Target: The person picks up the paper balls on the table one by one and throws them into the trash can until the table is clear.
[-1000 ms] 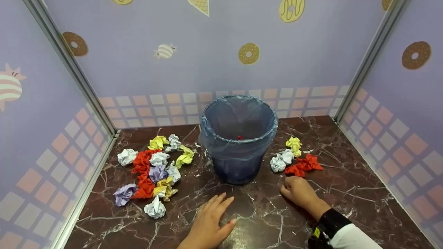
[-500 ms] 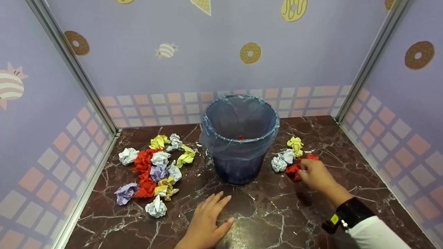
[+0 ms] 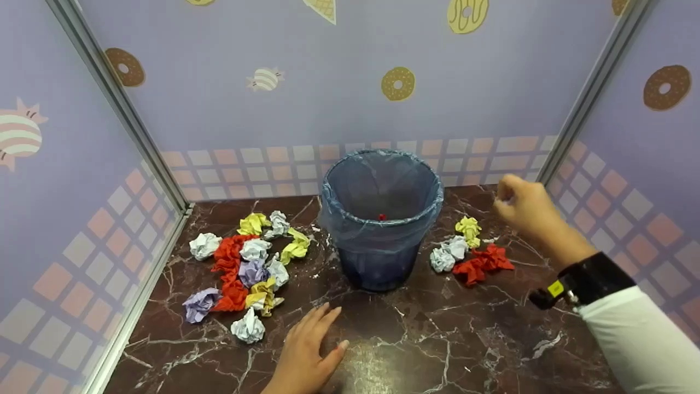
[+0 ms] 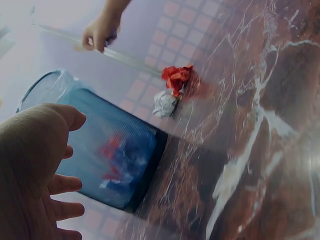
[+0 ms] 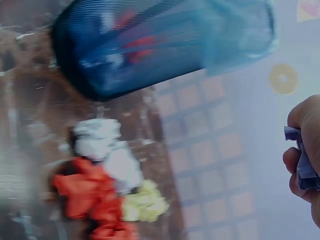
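Observation:
My right hand (image 3: 526, 210) is raised above the table to the right of the bin, its fingers curled. The right wrist view shows it gripping a crumpled purple paper ball (image 5: 305, 167), which the fingers mostly hide in the head view. A blue mesh trash bin (image 3: 377, 262) lined with a clear bag stands at the middle back, with some red and pale paper inside. In front of it my left hand (image 3: 307, 347) is held low near the tabletop, fingers spread, holding nothing. Below my right hand lie red paper balls (image 3: 484, 264), white paper balls (image 3: 448, 253) and a yellow paper ball (image 3: 468, 231).
Left of the bin lies a cluster of several crumpled papers, among them a red one (image 3: 232, 293), a purple one (image 3: 200, 305) and a white one (image 3: 249, 326). Patterned panels (image 3: 328, 82) enclose the dark marbled table (image 3: 404, 350) at the back and both sides.
From near the table in front of the red papers, my right hand has risen and moved back and to the right. My left hand has shifted slightly left.

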